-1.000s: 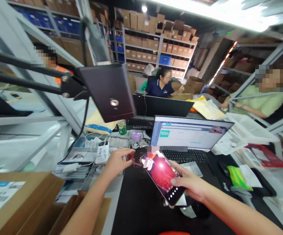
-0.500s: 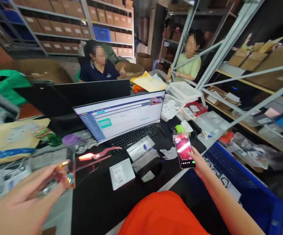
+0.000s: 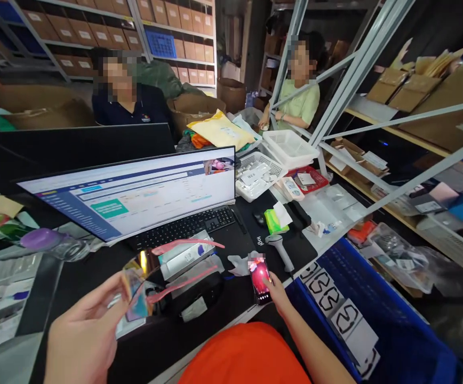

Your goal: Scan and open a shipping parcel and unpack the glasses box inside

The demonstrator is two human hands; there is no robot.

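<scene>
My left hand [image 3: 87, 320] pinches the iridescent lens end of a pair of sunglasses [image 3: 191, 242]. Their pink temples point away to the right, unfolded above the desk. In my right hand [image 3: 278, 296] is an upright smartphone [image 3: 260, 282] with a bright pink picture on its lit screen, and my thumb lies over the screen's edge. Beyond the temples, partly covered by them, are a silver-white box [image 3: 181, 261] and a black case [image 3: 199, 298] on the desk. Just past the phone rests a grey barcode scanner [image 3: 281, 253].
A monitor [image 3: 135, 192] stands behind a black keyboard [image 3: 187, 226]. White baskets [image 3: 291, 149] and a yellow mailer [image 3: 219, 130] lie farther back. Blue bins [image 3: 355, 282] sit right of the desk beside metal shelving [image 3: 355, 96]. Two people are across the desk.
My left hand has moved right with the sunglasses, whose temples now cross over the boxes. The phone appears lower and farther left. The camera view has shifted right.
</scene>
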